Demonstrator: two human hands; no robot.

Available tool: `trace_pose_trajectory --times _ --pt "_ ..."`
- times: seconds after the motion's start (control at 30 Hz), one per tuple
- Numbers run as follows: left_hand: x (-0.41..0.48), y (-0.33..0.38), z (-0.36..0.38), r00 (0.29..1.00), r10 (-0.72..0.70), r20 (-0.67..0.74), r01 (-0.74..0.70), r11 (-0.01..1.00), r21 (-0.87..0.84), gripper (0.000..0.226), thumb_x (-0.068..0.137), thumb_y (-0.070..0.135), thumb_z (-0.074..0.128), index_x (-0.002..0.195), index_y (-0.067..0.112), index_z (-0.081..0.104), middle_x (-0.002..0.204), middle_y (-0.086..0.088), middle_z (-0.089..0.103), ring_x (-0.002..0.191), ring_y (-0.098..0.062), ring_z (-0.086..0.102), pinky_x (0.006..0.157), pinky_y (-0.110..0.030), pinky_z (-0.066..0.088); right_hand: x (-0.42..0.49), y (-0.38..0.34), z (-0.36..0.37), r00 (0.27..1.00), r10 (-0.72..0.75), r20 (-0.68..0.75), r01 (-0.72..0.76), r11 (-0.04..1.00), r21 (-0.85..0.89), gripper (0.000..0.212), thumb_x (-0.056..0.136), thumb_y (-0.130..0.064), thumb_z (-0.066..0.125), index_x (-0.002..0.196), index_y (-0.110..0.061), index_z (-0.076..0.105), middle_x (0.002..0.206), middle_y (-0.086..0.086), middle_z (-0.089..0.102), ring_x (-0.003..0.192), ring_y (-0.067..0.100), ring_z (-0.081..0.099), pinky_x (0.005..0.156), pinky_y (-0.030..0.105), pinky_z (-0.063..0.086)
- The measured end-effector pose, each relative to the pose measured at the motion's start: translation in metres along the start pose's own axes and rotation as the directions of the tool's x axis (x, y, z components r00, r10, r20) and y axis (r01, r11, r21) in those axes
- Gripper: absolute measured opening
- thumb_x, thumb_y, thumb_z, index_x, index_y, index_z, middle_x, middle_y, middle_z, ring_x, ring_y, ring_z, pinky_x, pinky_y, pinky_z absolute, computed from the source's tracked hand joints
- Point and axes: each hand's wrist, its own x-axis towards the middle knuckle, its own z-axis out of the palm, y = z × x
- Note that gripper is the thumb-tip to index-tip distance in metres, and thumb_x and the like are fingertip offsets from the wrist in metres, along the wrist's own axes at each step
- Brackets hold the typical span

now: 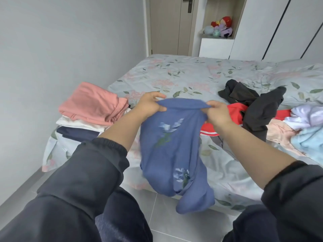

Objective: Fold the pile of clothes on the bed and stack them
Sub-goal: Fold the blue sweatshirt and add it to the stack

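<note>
A blue garment with pale flower prints [173, 149] hangs in the air in front of me, over the near edge of the bed [174, 74]. My left hand [150, 104] pinches its top edge on the left and my right hand [217, 113] pinches the same edge on the right. At the bed's left corner lies a stack of folded clothes [90, 109]: pink on top, white below, dark navy at the bottom. To the right sprawls an unfolded pile [262, 109] with black, red, peach, lilac and light blue pieces.
A grey wall runs along the left of the bed, with a strip of tiled floor [22, 182] between. Behind the bed stand a door [169, 25], a niche with plush toys [220, 27] and white wardrobe doors [279, 27].
</note>
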Motion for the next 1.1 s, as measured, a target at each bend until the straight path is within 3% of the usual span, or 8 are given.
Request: trace_pose_trajectory --times 0.07,0.2,0.3,0.4,0.57,0.73,0.93,1.1 --pt "0.007 -0.022 -0.003 0.988 -0.045 -0.145 0.065 0.989 0.135 0.057 0.08 -0.004 0.067 0.132 0.013 0.05 0.097 0.0 0.054 0.079 -0.016 0.055 0.061 -0.021 0.045 0.014 0.001 -0.014 0.97 -0.034 -0.243 0.05 0.997 0.058 0.018 0.088 0.008 0.048 0.083 -0.008 0.055 0.067 0.006 0.062 0.059 0.015 0.057 0.05 0.024 0.052" --pt "0.005 -0.071 0.013 0.977 -0.211 -0.011 0.201 0.913 0.355 0.069 0.086 0.011 0.066 0.146 0.01 0.03 0.126 -0.014 0.05 0.111 -0.028 0.055 0.089 -0.033 0.044 0.015 0.036 -0.037 0.993 0.094 -0.066 -0.114 0.855 -0.505 0.063 0.09 -0.012 0.061 0.14 0.005 0.027 0.127 0.019 0.05 0.113 0.025 0.05 0.088 0.031 0.039" --pt "-0.014 -0.099 0.039 0.921 -0.333 0.203 0.193 0.841 0.505 0.079 0.088 0.037 0.066 0.148 0.005 0.026 0.149 -0.015 0.036 0.133 -0.029 0.039 0.099 -0.029 0.034 -0.004 0.067 -0.046 0.958 0.283 0.05 -0.127 0.572 -0.81 0.038 0.092 -0.029 0.059 0.113 0.003 0.056 0.108 0.024 0.061 0.093 0.028 0.059 0.068 0.034 0.045" --pt "-0.034 -0.114 0.068 0.896 -0.288 0.338 0.062 0.834 0.548 0.061 0.085 0.036 0.069 0.134 0.007 0.047 0.135 -0.012 0.052 0.12 -0.027 0.051 0.083 -0.024 0.036 -0.025 0.091 -0.042 0.89 0.434 0.141 -0.05 0.399 -0.916 0.035 0.091 -0.04 0.058 0.084 -0.005 0.055 0.082 0.008 0.053 0.076 0.023 0.052 0.055 0.027 0.04" --pt "-0.052 -0.121 0.083 0.954 -0.172 0.247 0.077 0.933 0.351 0.016 0.086 0.006 0.058 0.071 0.012 0.056 0.075 -0.006 0.062 0.081 -0.022 0.058 0.057 -0.021 0.04 -0.035 0.114 -0.024 0.962 0.179 0.207 0.04 0.657 -0.753 0.037 0.086 -0.016 0.06 0.055 -0.011 0.041 0.055 0.001 0.042 0.055 0.014 0.038 0.044 0.019 0.026" --pt "-0.05 -0.133 0.037 0.949 -0.278 -0.15 0.253 0.953 -0.167 0.023 0.087 -0.007 0.051 0.101 0.001 0.068 0.094 -0.014 0.066 0.087 -0.022 0.06 0.077 -0.028 0.05 -0.026 0.109 -0.017 0.98 0.195 -0.034 -0.198 0.972 -0.13 0.034 0.091 -0.008 0.058 0.061 -0.015 0.044 0.065 0.008 0.044 0.066 0.018 0.041 0.066 0.03 0.035" --pt "-0.041 -0.147 -0.018 0.841 -0.301 -0.449 0.398 0.907 0.138 0.028 0.086 -0.004 0.045 0.109 -0.003 0.062 0.105 -0.029 0.063 0.102 -0.042 0.059 0.079 -0.04 0.045 0.001 0.073 -0.03 0.934 -0.114 -0.338 0.015 0.959 -0.282 0.013 0.089 -0.009 0.061 0.093 0.002 0.064 0.085 0.008 0.057 0.081 0.016 0.05 0.066 0.015 0.041" --pt "-0.042 -0.116 -0.001 0.979 -0.012 -0.202 0.121 0.838 0.533 0.06 0.081 0.001 0.059 0.139 0.01 0.045 0.14 -0.016 0.046 0.127 -0.03 0.044 0.102 -0.033 0.04 -0.005 0.024 -0.023 0.991 0.001 0.13 -0.004 1.0 0.027 0.021 0.094 -0.003 0.054 0.076 -0.013 0.061 0.07 -0.002 0.062 0.06 0.005 0.057 0.059 0.016 0.046"
